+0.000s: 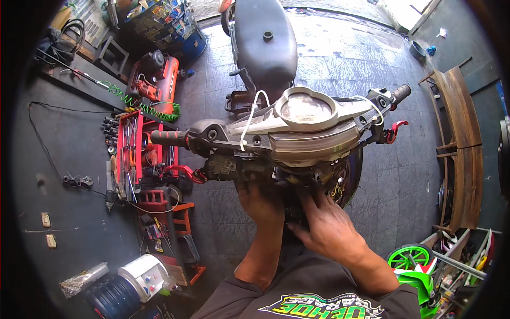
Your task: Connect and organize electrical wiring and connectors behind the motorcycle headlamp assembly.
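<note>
A motorcycle's handlebar assembly with a dusty grey cover (313, 143) and a round speedometer (307, 108) stands in front of me. My left hand (260, 204) reaches up beneath the cover, left of centre; its fingertips are hidden under the front edge. Beside it, my right hand (332, 226) extends into the dark space below the cover. Its fingers are stretched out with the thumb apart, and the fingertips are lost in shadow near exposed wiring (338, 186). Red levers, one on the left (183, 171) and one on the right (394, 132), flank the bar.
Behind the handlebar extends the black seat (265, 42). To the left stand a red tool cart (139, 149), an orange air compressor (167, 87) and a water dispenser (146, 276). A wooden bench (467, 175) lines the right wall. A green wheel (409, 258) sits at the lower right.
</note>
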The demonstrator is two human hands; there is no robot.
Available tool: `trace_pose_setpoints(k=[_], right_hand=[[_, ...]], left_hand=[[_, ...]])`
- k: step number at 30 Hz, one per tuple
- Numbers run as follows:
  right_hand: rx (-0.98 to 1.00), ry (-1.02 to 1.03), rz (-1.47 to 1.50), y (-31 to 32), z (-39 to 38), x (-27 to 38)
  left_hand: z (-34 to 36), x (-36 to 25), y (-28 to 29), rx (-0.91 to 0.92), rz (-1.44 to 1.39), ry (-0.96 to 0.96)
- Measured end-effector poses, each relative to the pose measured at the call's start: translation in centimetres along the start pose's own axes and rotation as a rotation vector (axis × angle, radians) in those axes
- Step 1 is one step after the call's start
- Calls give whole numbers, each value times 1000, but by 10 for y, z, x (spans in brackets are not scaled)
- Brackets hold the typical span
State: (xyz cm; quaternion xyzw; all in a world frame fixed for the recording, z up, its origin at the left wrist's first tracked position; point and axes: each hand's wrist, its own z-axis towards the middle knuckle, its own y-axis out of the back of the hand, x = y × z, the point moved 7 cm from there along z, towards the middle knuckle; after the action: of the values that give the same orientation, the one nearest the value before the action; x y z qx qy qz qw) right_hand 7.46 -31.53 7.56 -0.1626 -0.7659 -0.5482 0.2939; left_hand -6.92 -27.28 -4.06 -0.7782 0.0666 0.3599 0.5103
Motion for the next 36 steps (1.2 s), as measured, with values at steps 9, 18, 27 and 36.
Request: trace_pose_setpoints(k=[9,18,27,36], right_hand=[[-182,94,106,6,22,21],[-396,-323,1391,-56,66,-14],[-517,-462,1316,-48,82,-6],[-621,-249,1130,-56,85,-31]], left_hand=[[10,-5,-6,117,-72,-14],[16,-15,-11,-4,353,41],[23,-6,9,88,425,126],[15,-5,-9,357,263,255]])
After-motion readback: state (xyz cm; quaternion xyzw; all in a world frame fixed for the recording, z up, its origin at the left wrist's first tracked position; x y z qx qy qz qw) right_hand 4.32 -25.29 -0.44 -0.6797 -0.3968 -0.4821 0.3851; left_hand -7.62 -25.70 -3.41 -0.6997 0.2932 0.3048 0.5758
